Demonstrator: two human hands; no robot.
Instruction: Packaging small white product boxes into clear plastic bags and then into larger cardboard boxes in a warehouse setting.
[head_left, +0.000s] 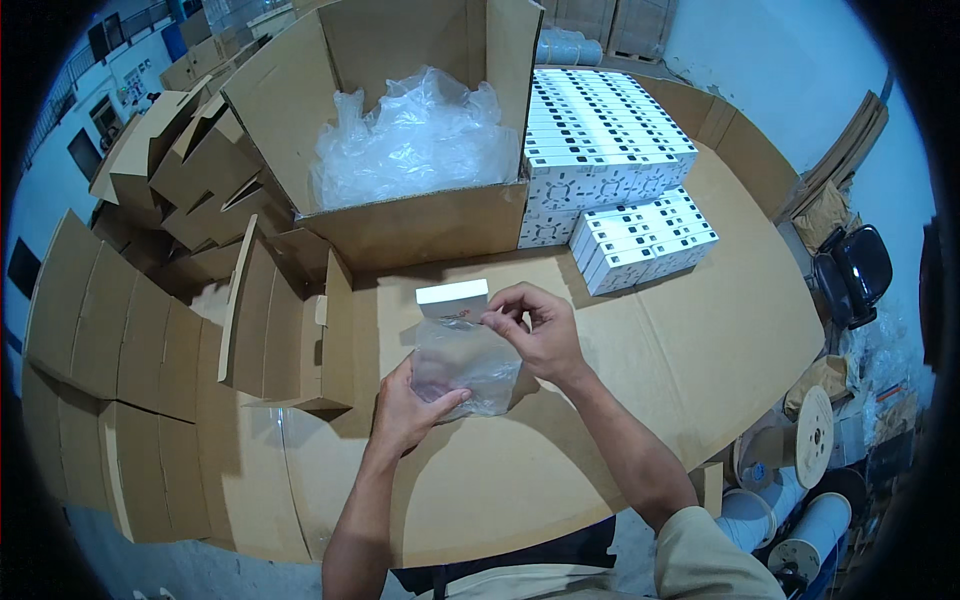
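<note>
Over the cardboard-covered table, a clear plastic bag [480,375] is stretched between my two hands. My left hand [408,405] grips its lower left side, thumb lying on top of the film. With finger and thumb, my right hand [538,330] pinches the bag's upper right edge. A small white box [452,297] shows at the bag's far edge, its top end uncovered. The box's lower part is behind or inside the film; I cannot tell which.
Beyond my hands stands a large carton [410,225] heaped with clear plastic bags [415,140]. Stacked white boxes [610,130] rise at its right, with a smaller stack [645,245] in front. An open cardboard box [290,330] lies left. Wire spools [812,425] stand beyond the table's right edge.
</note>
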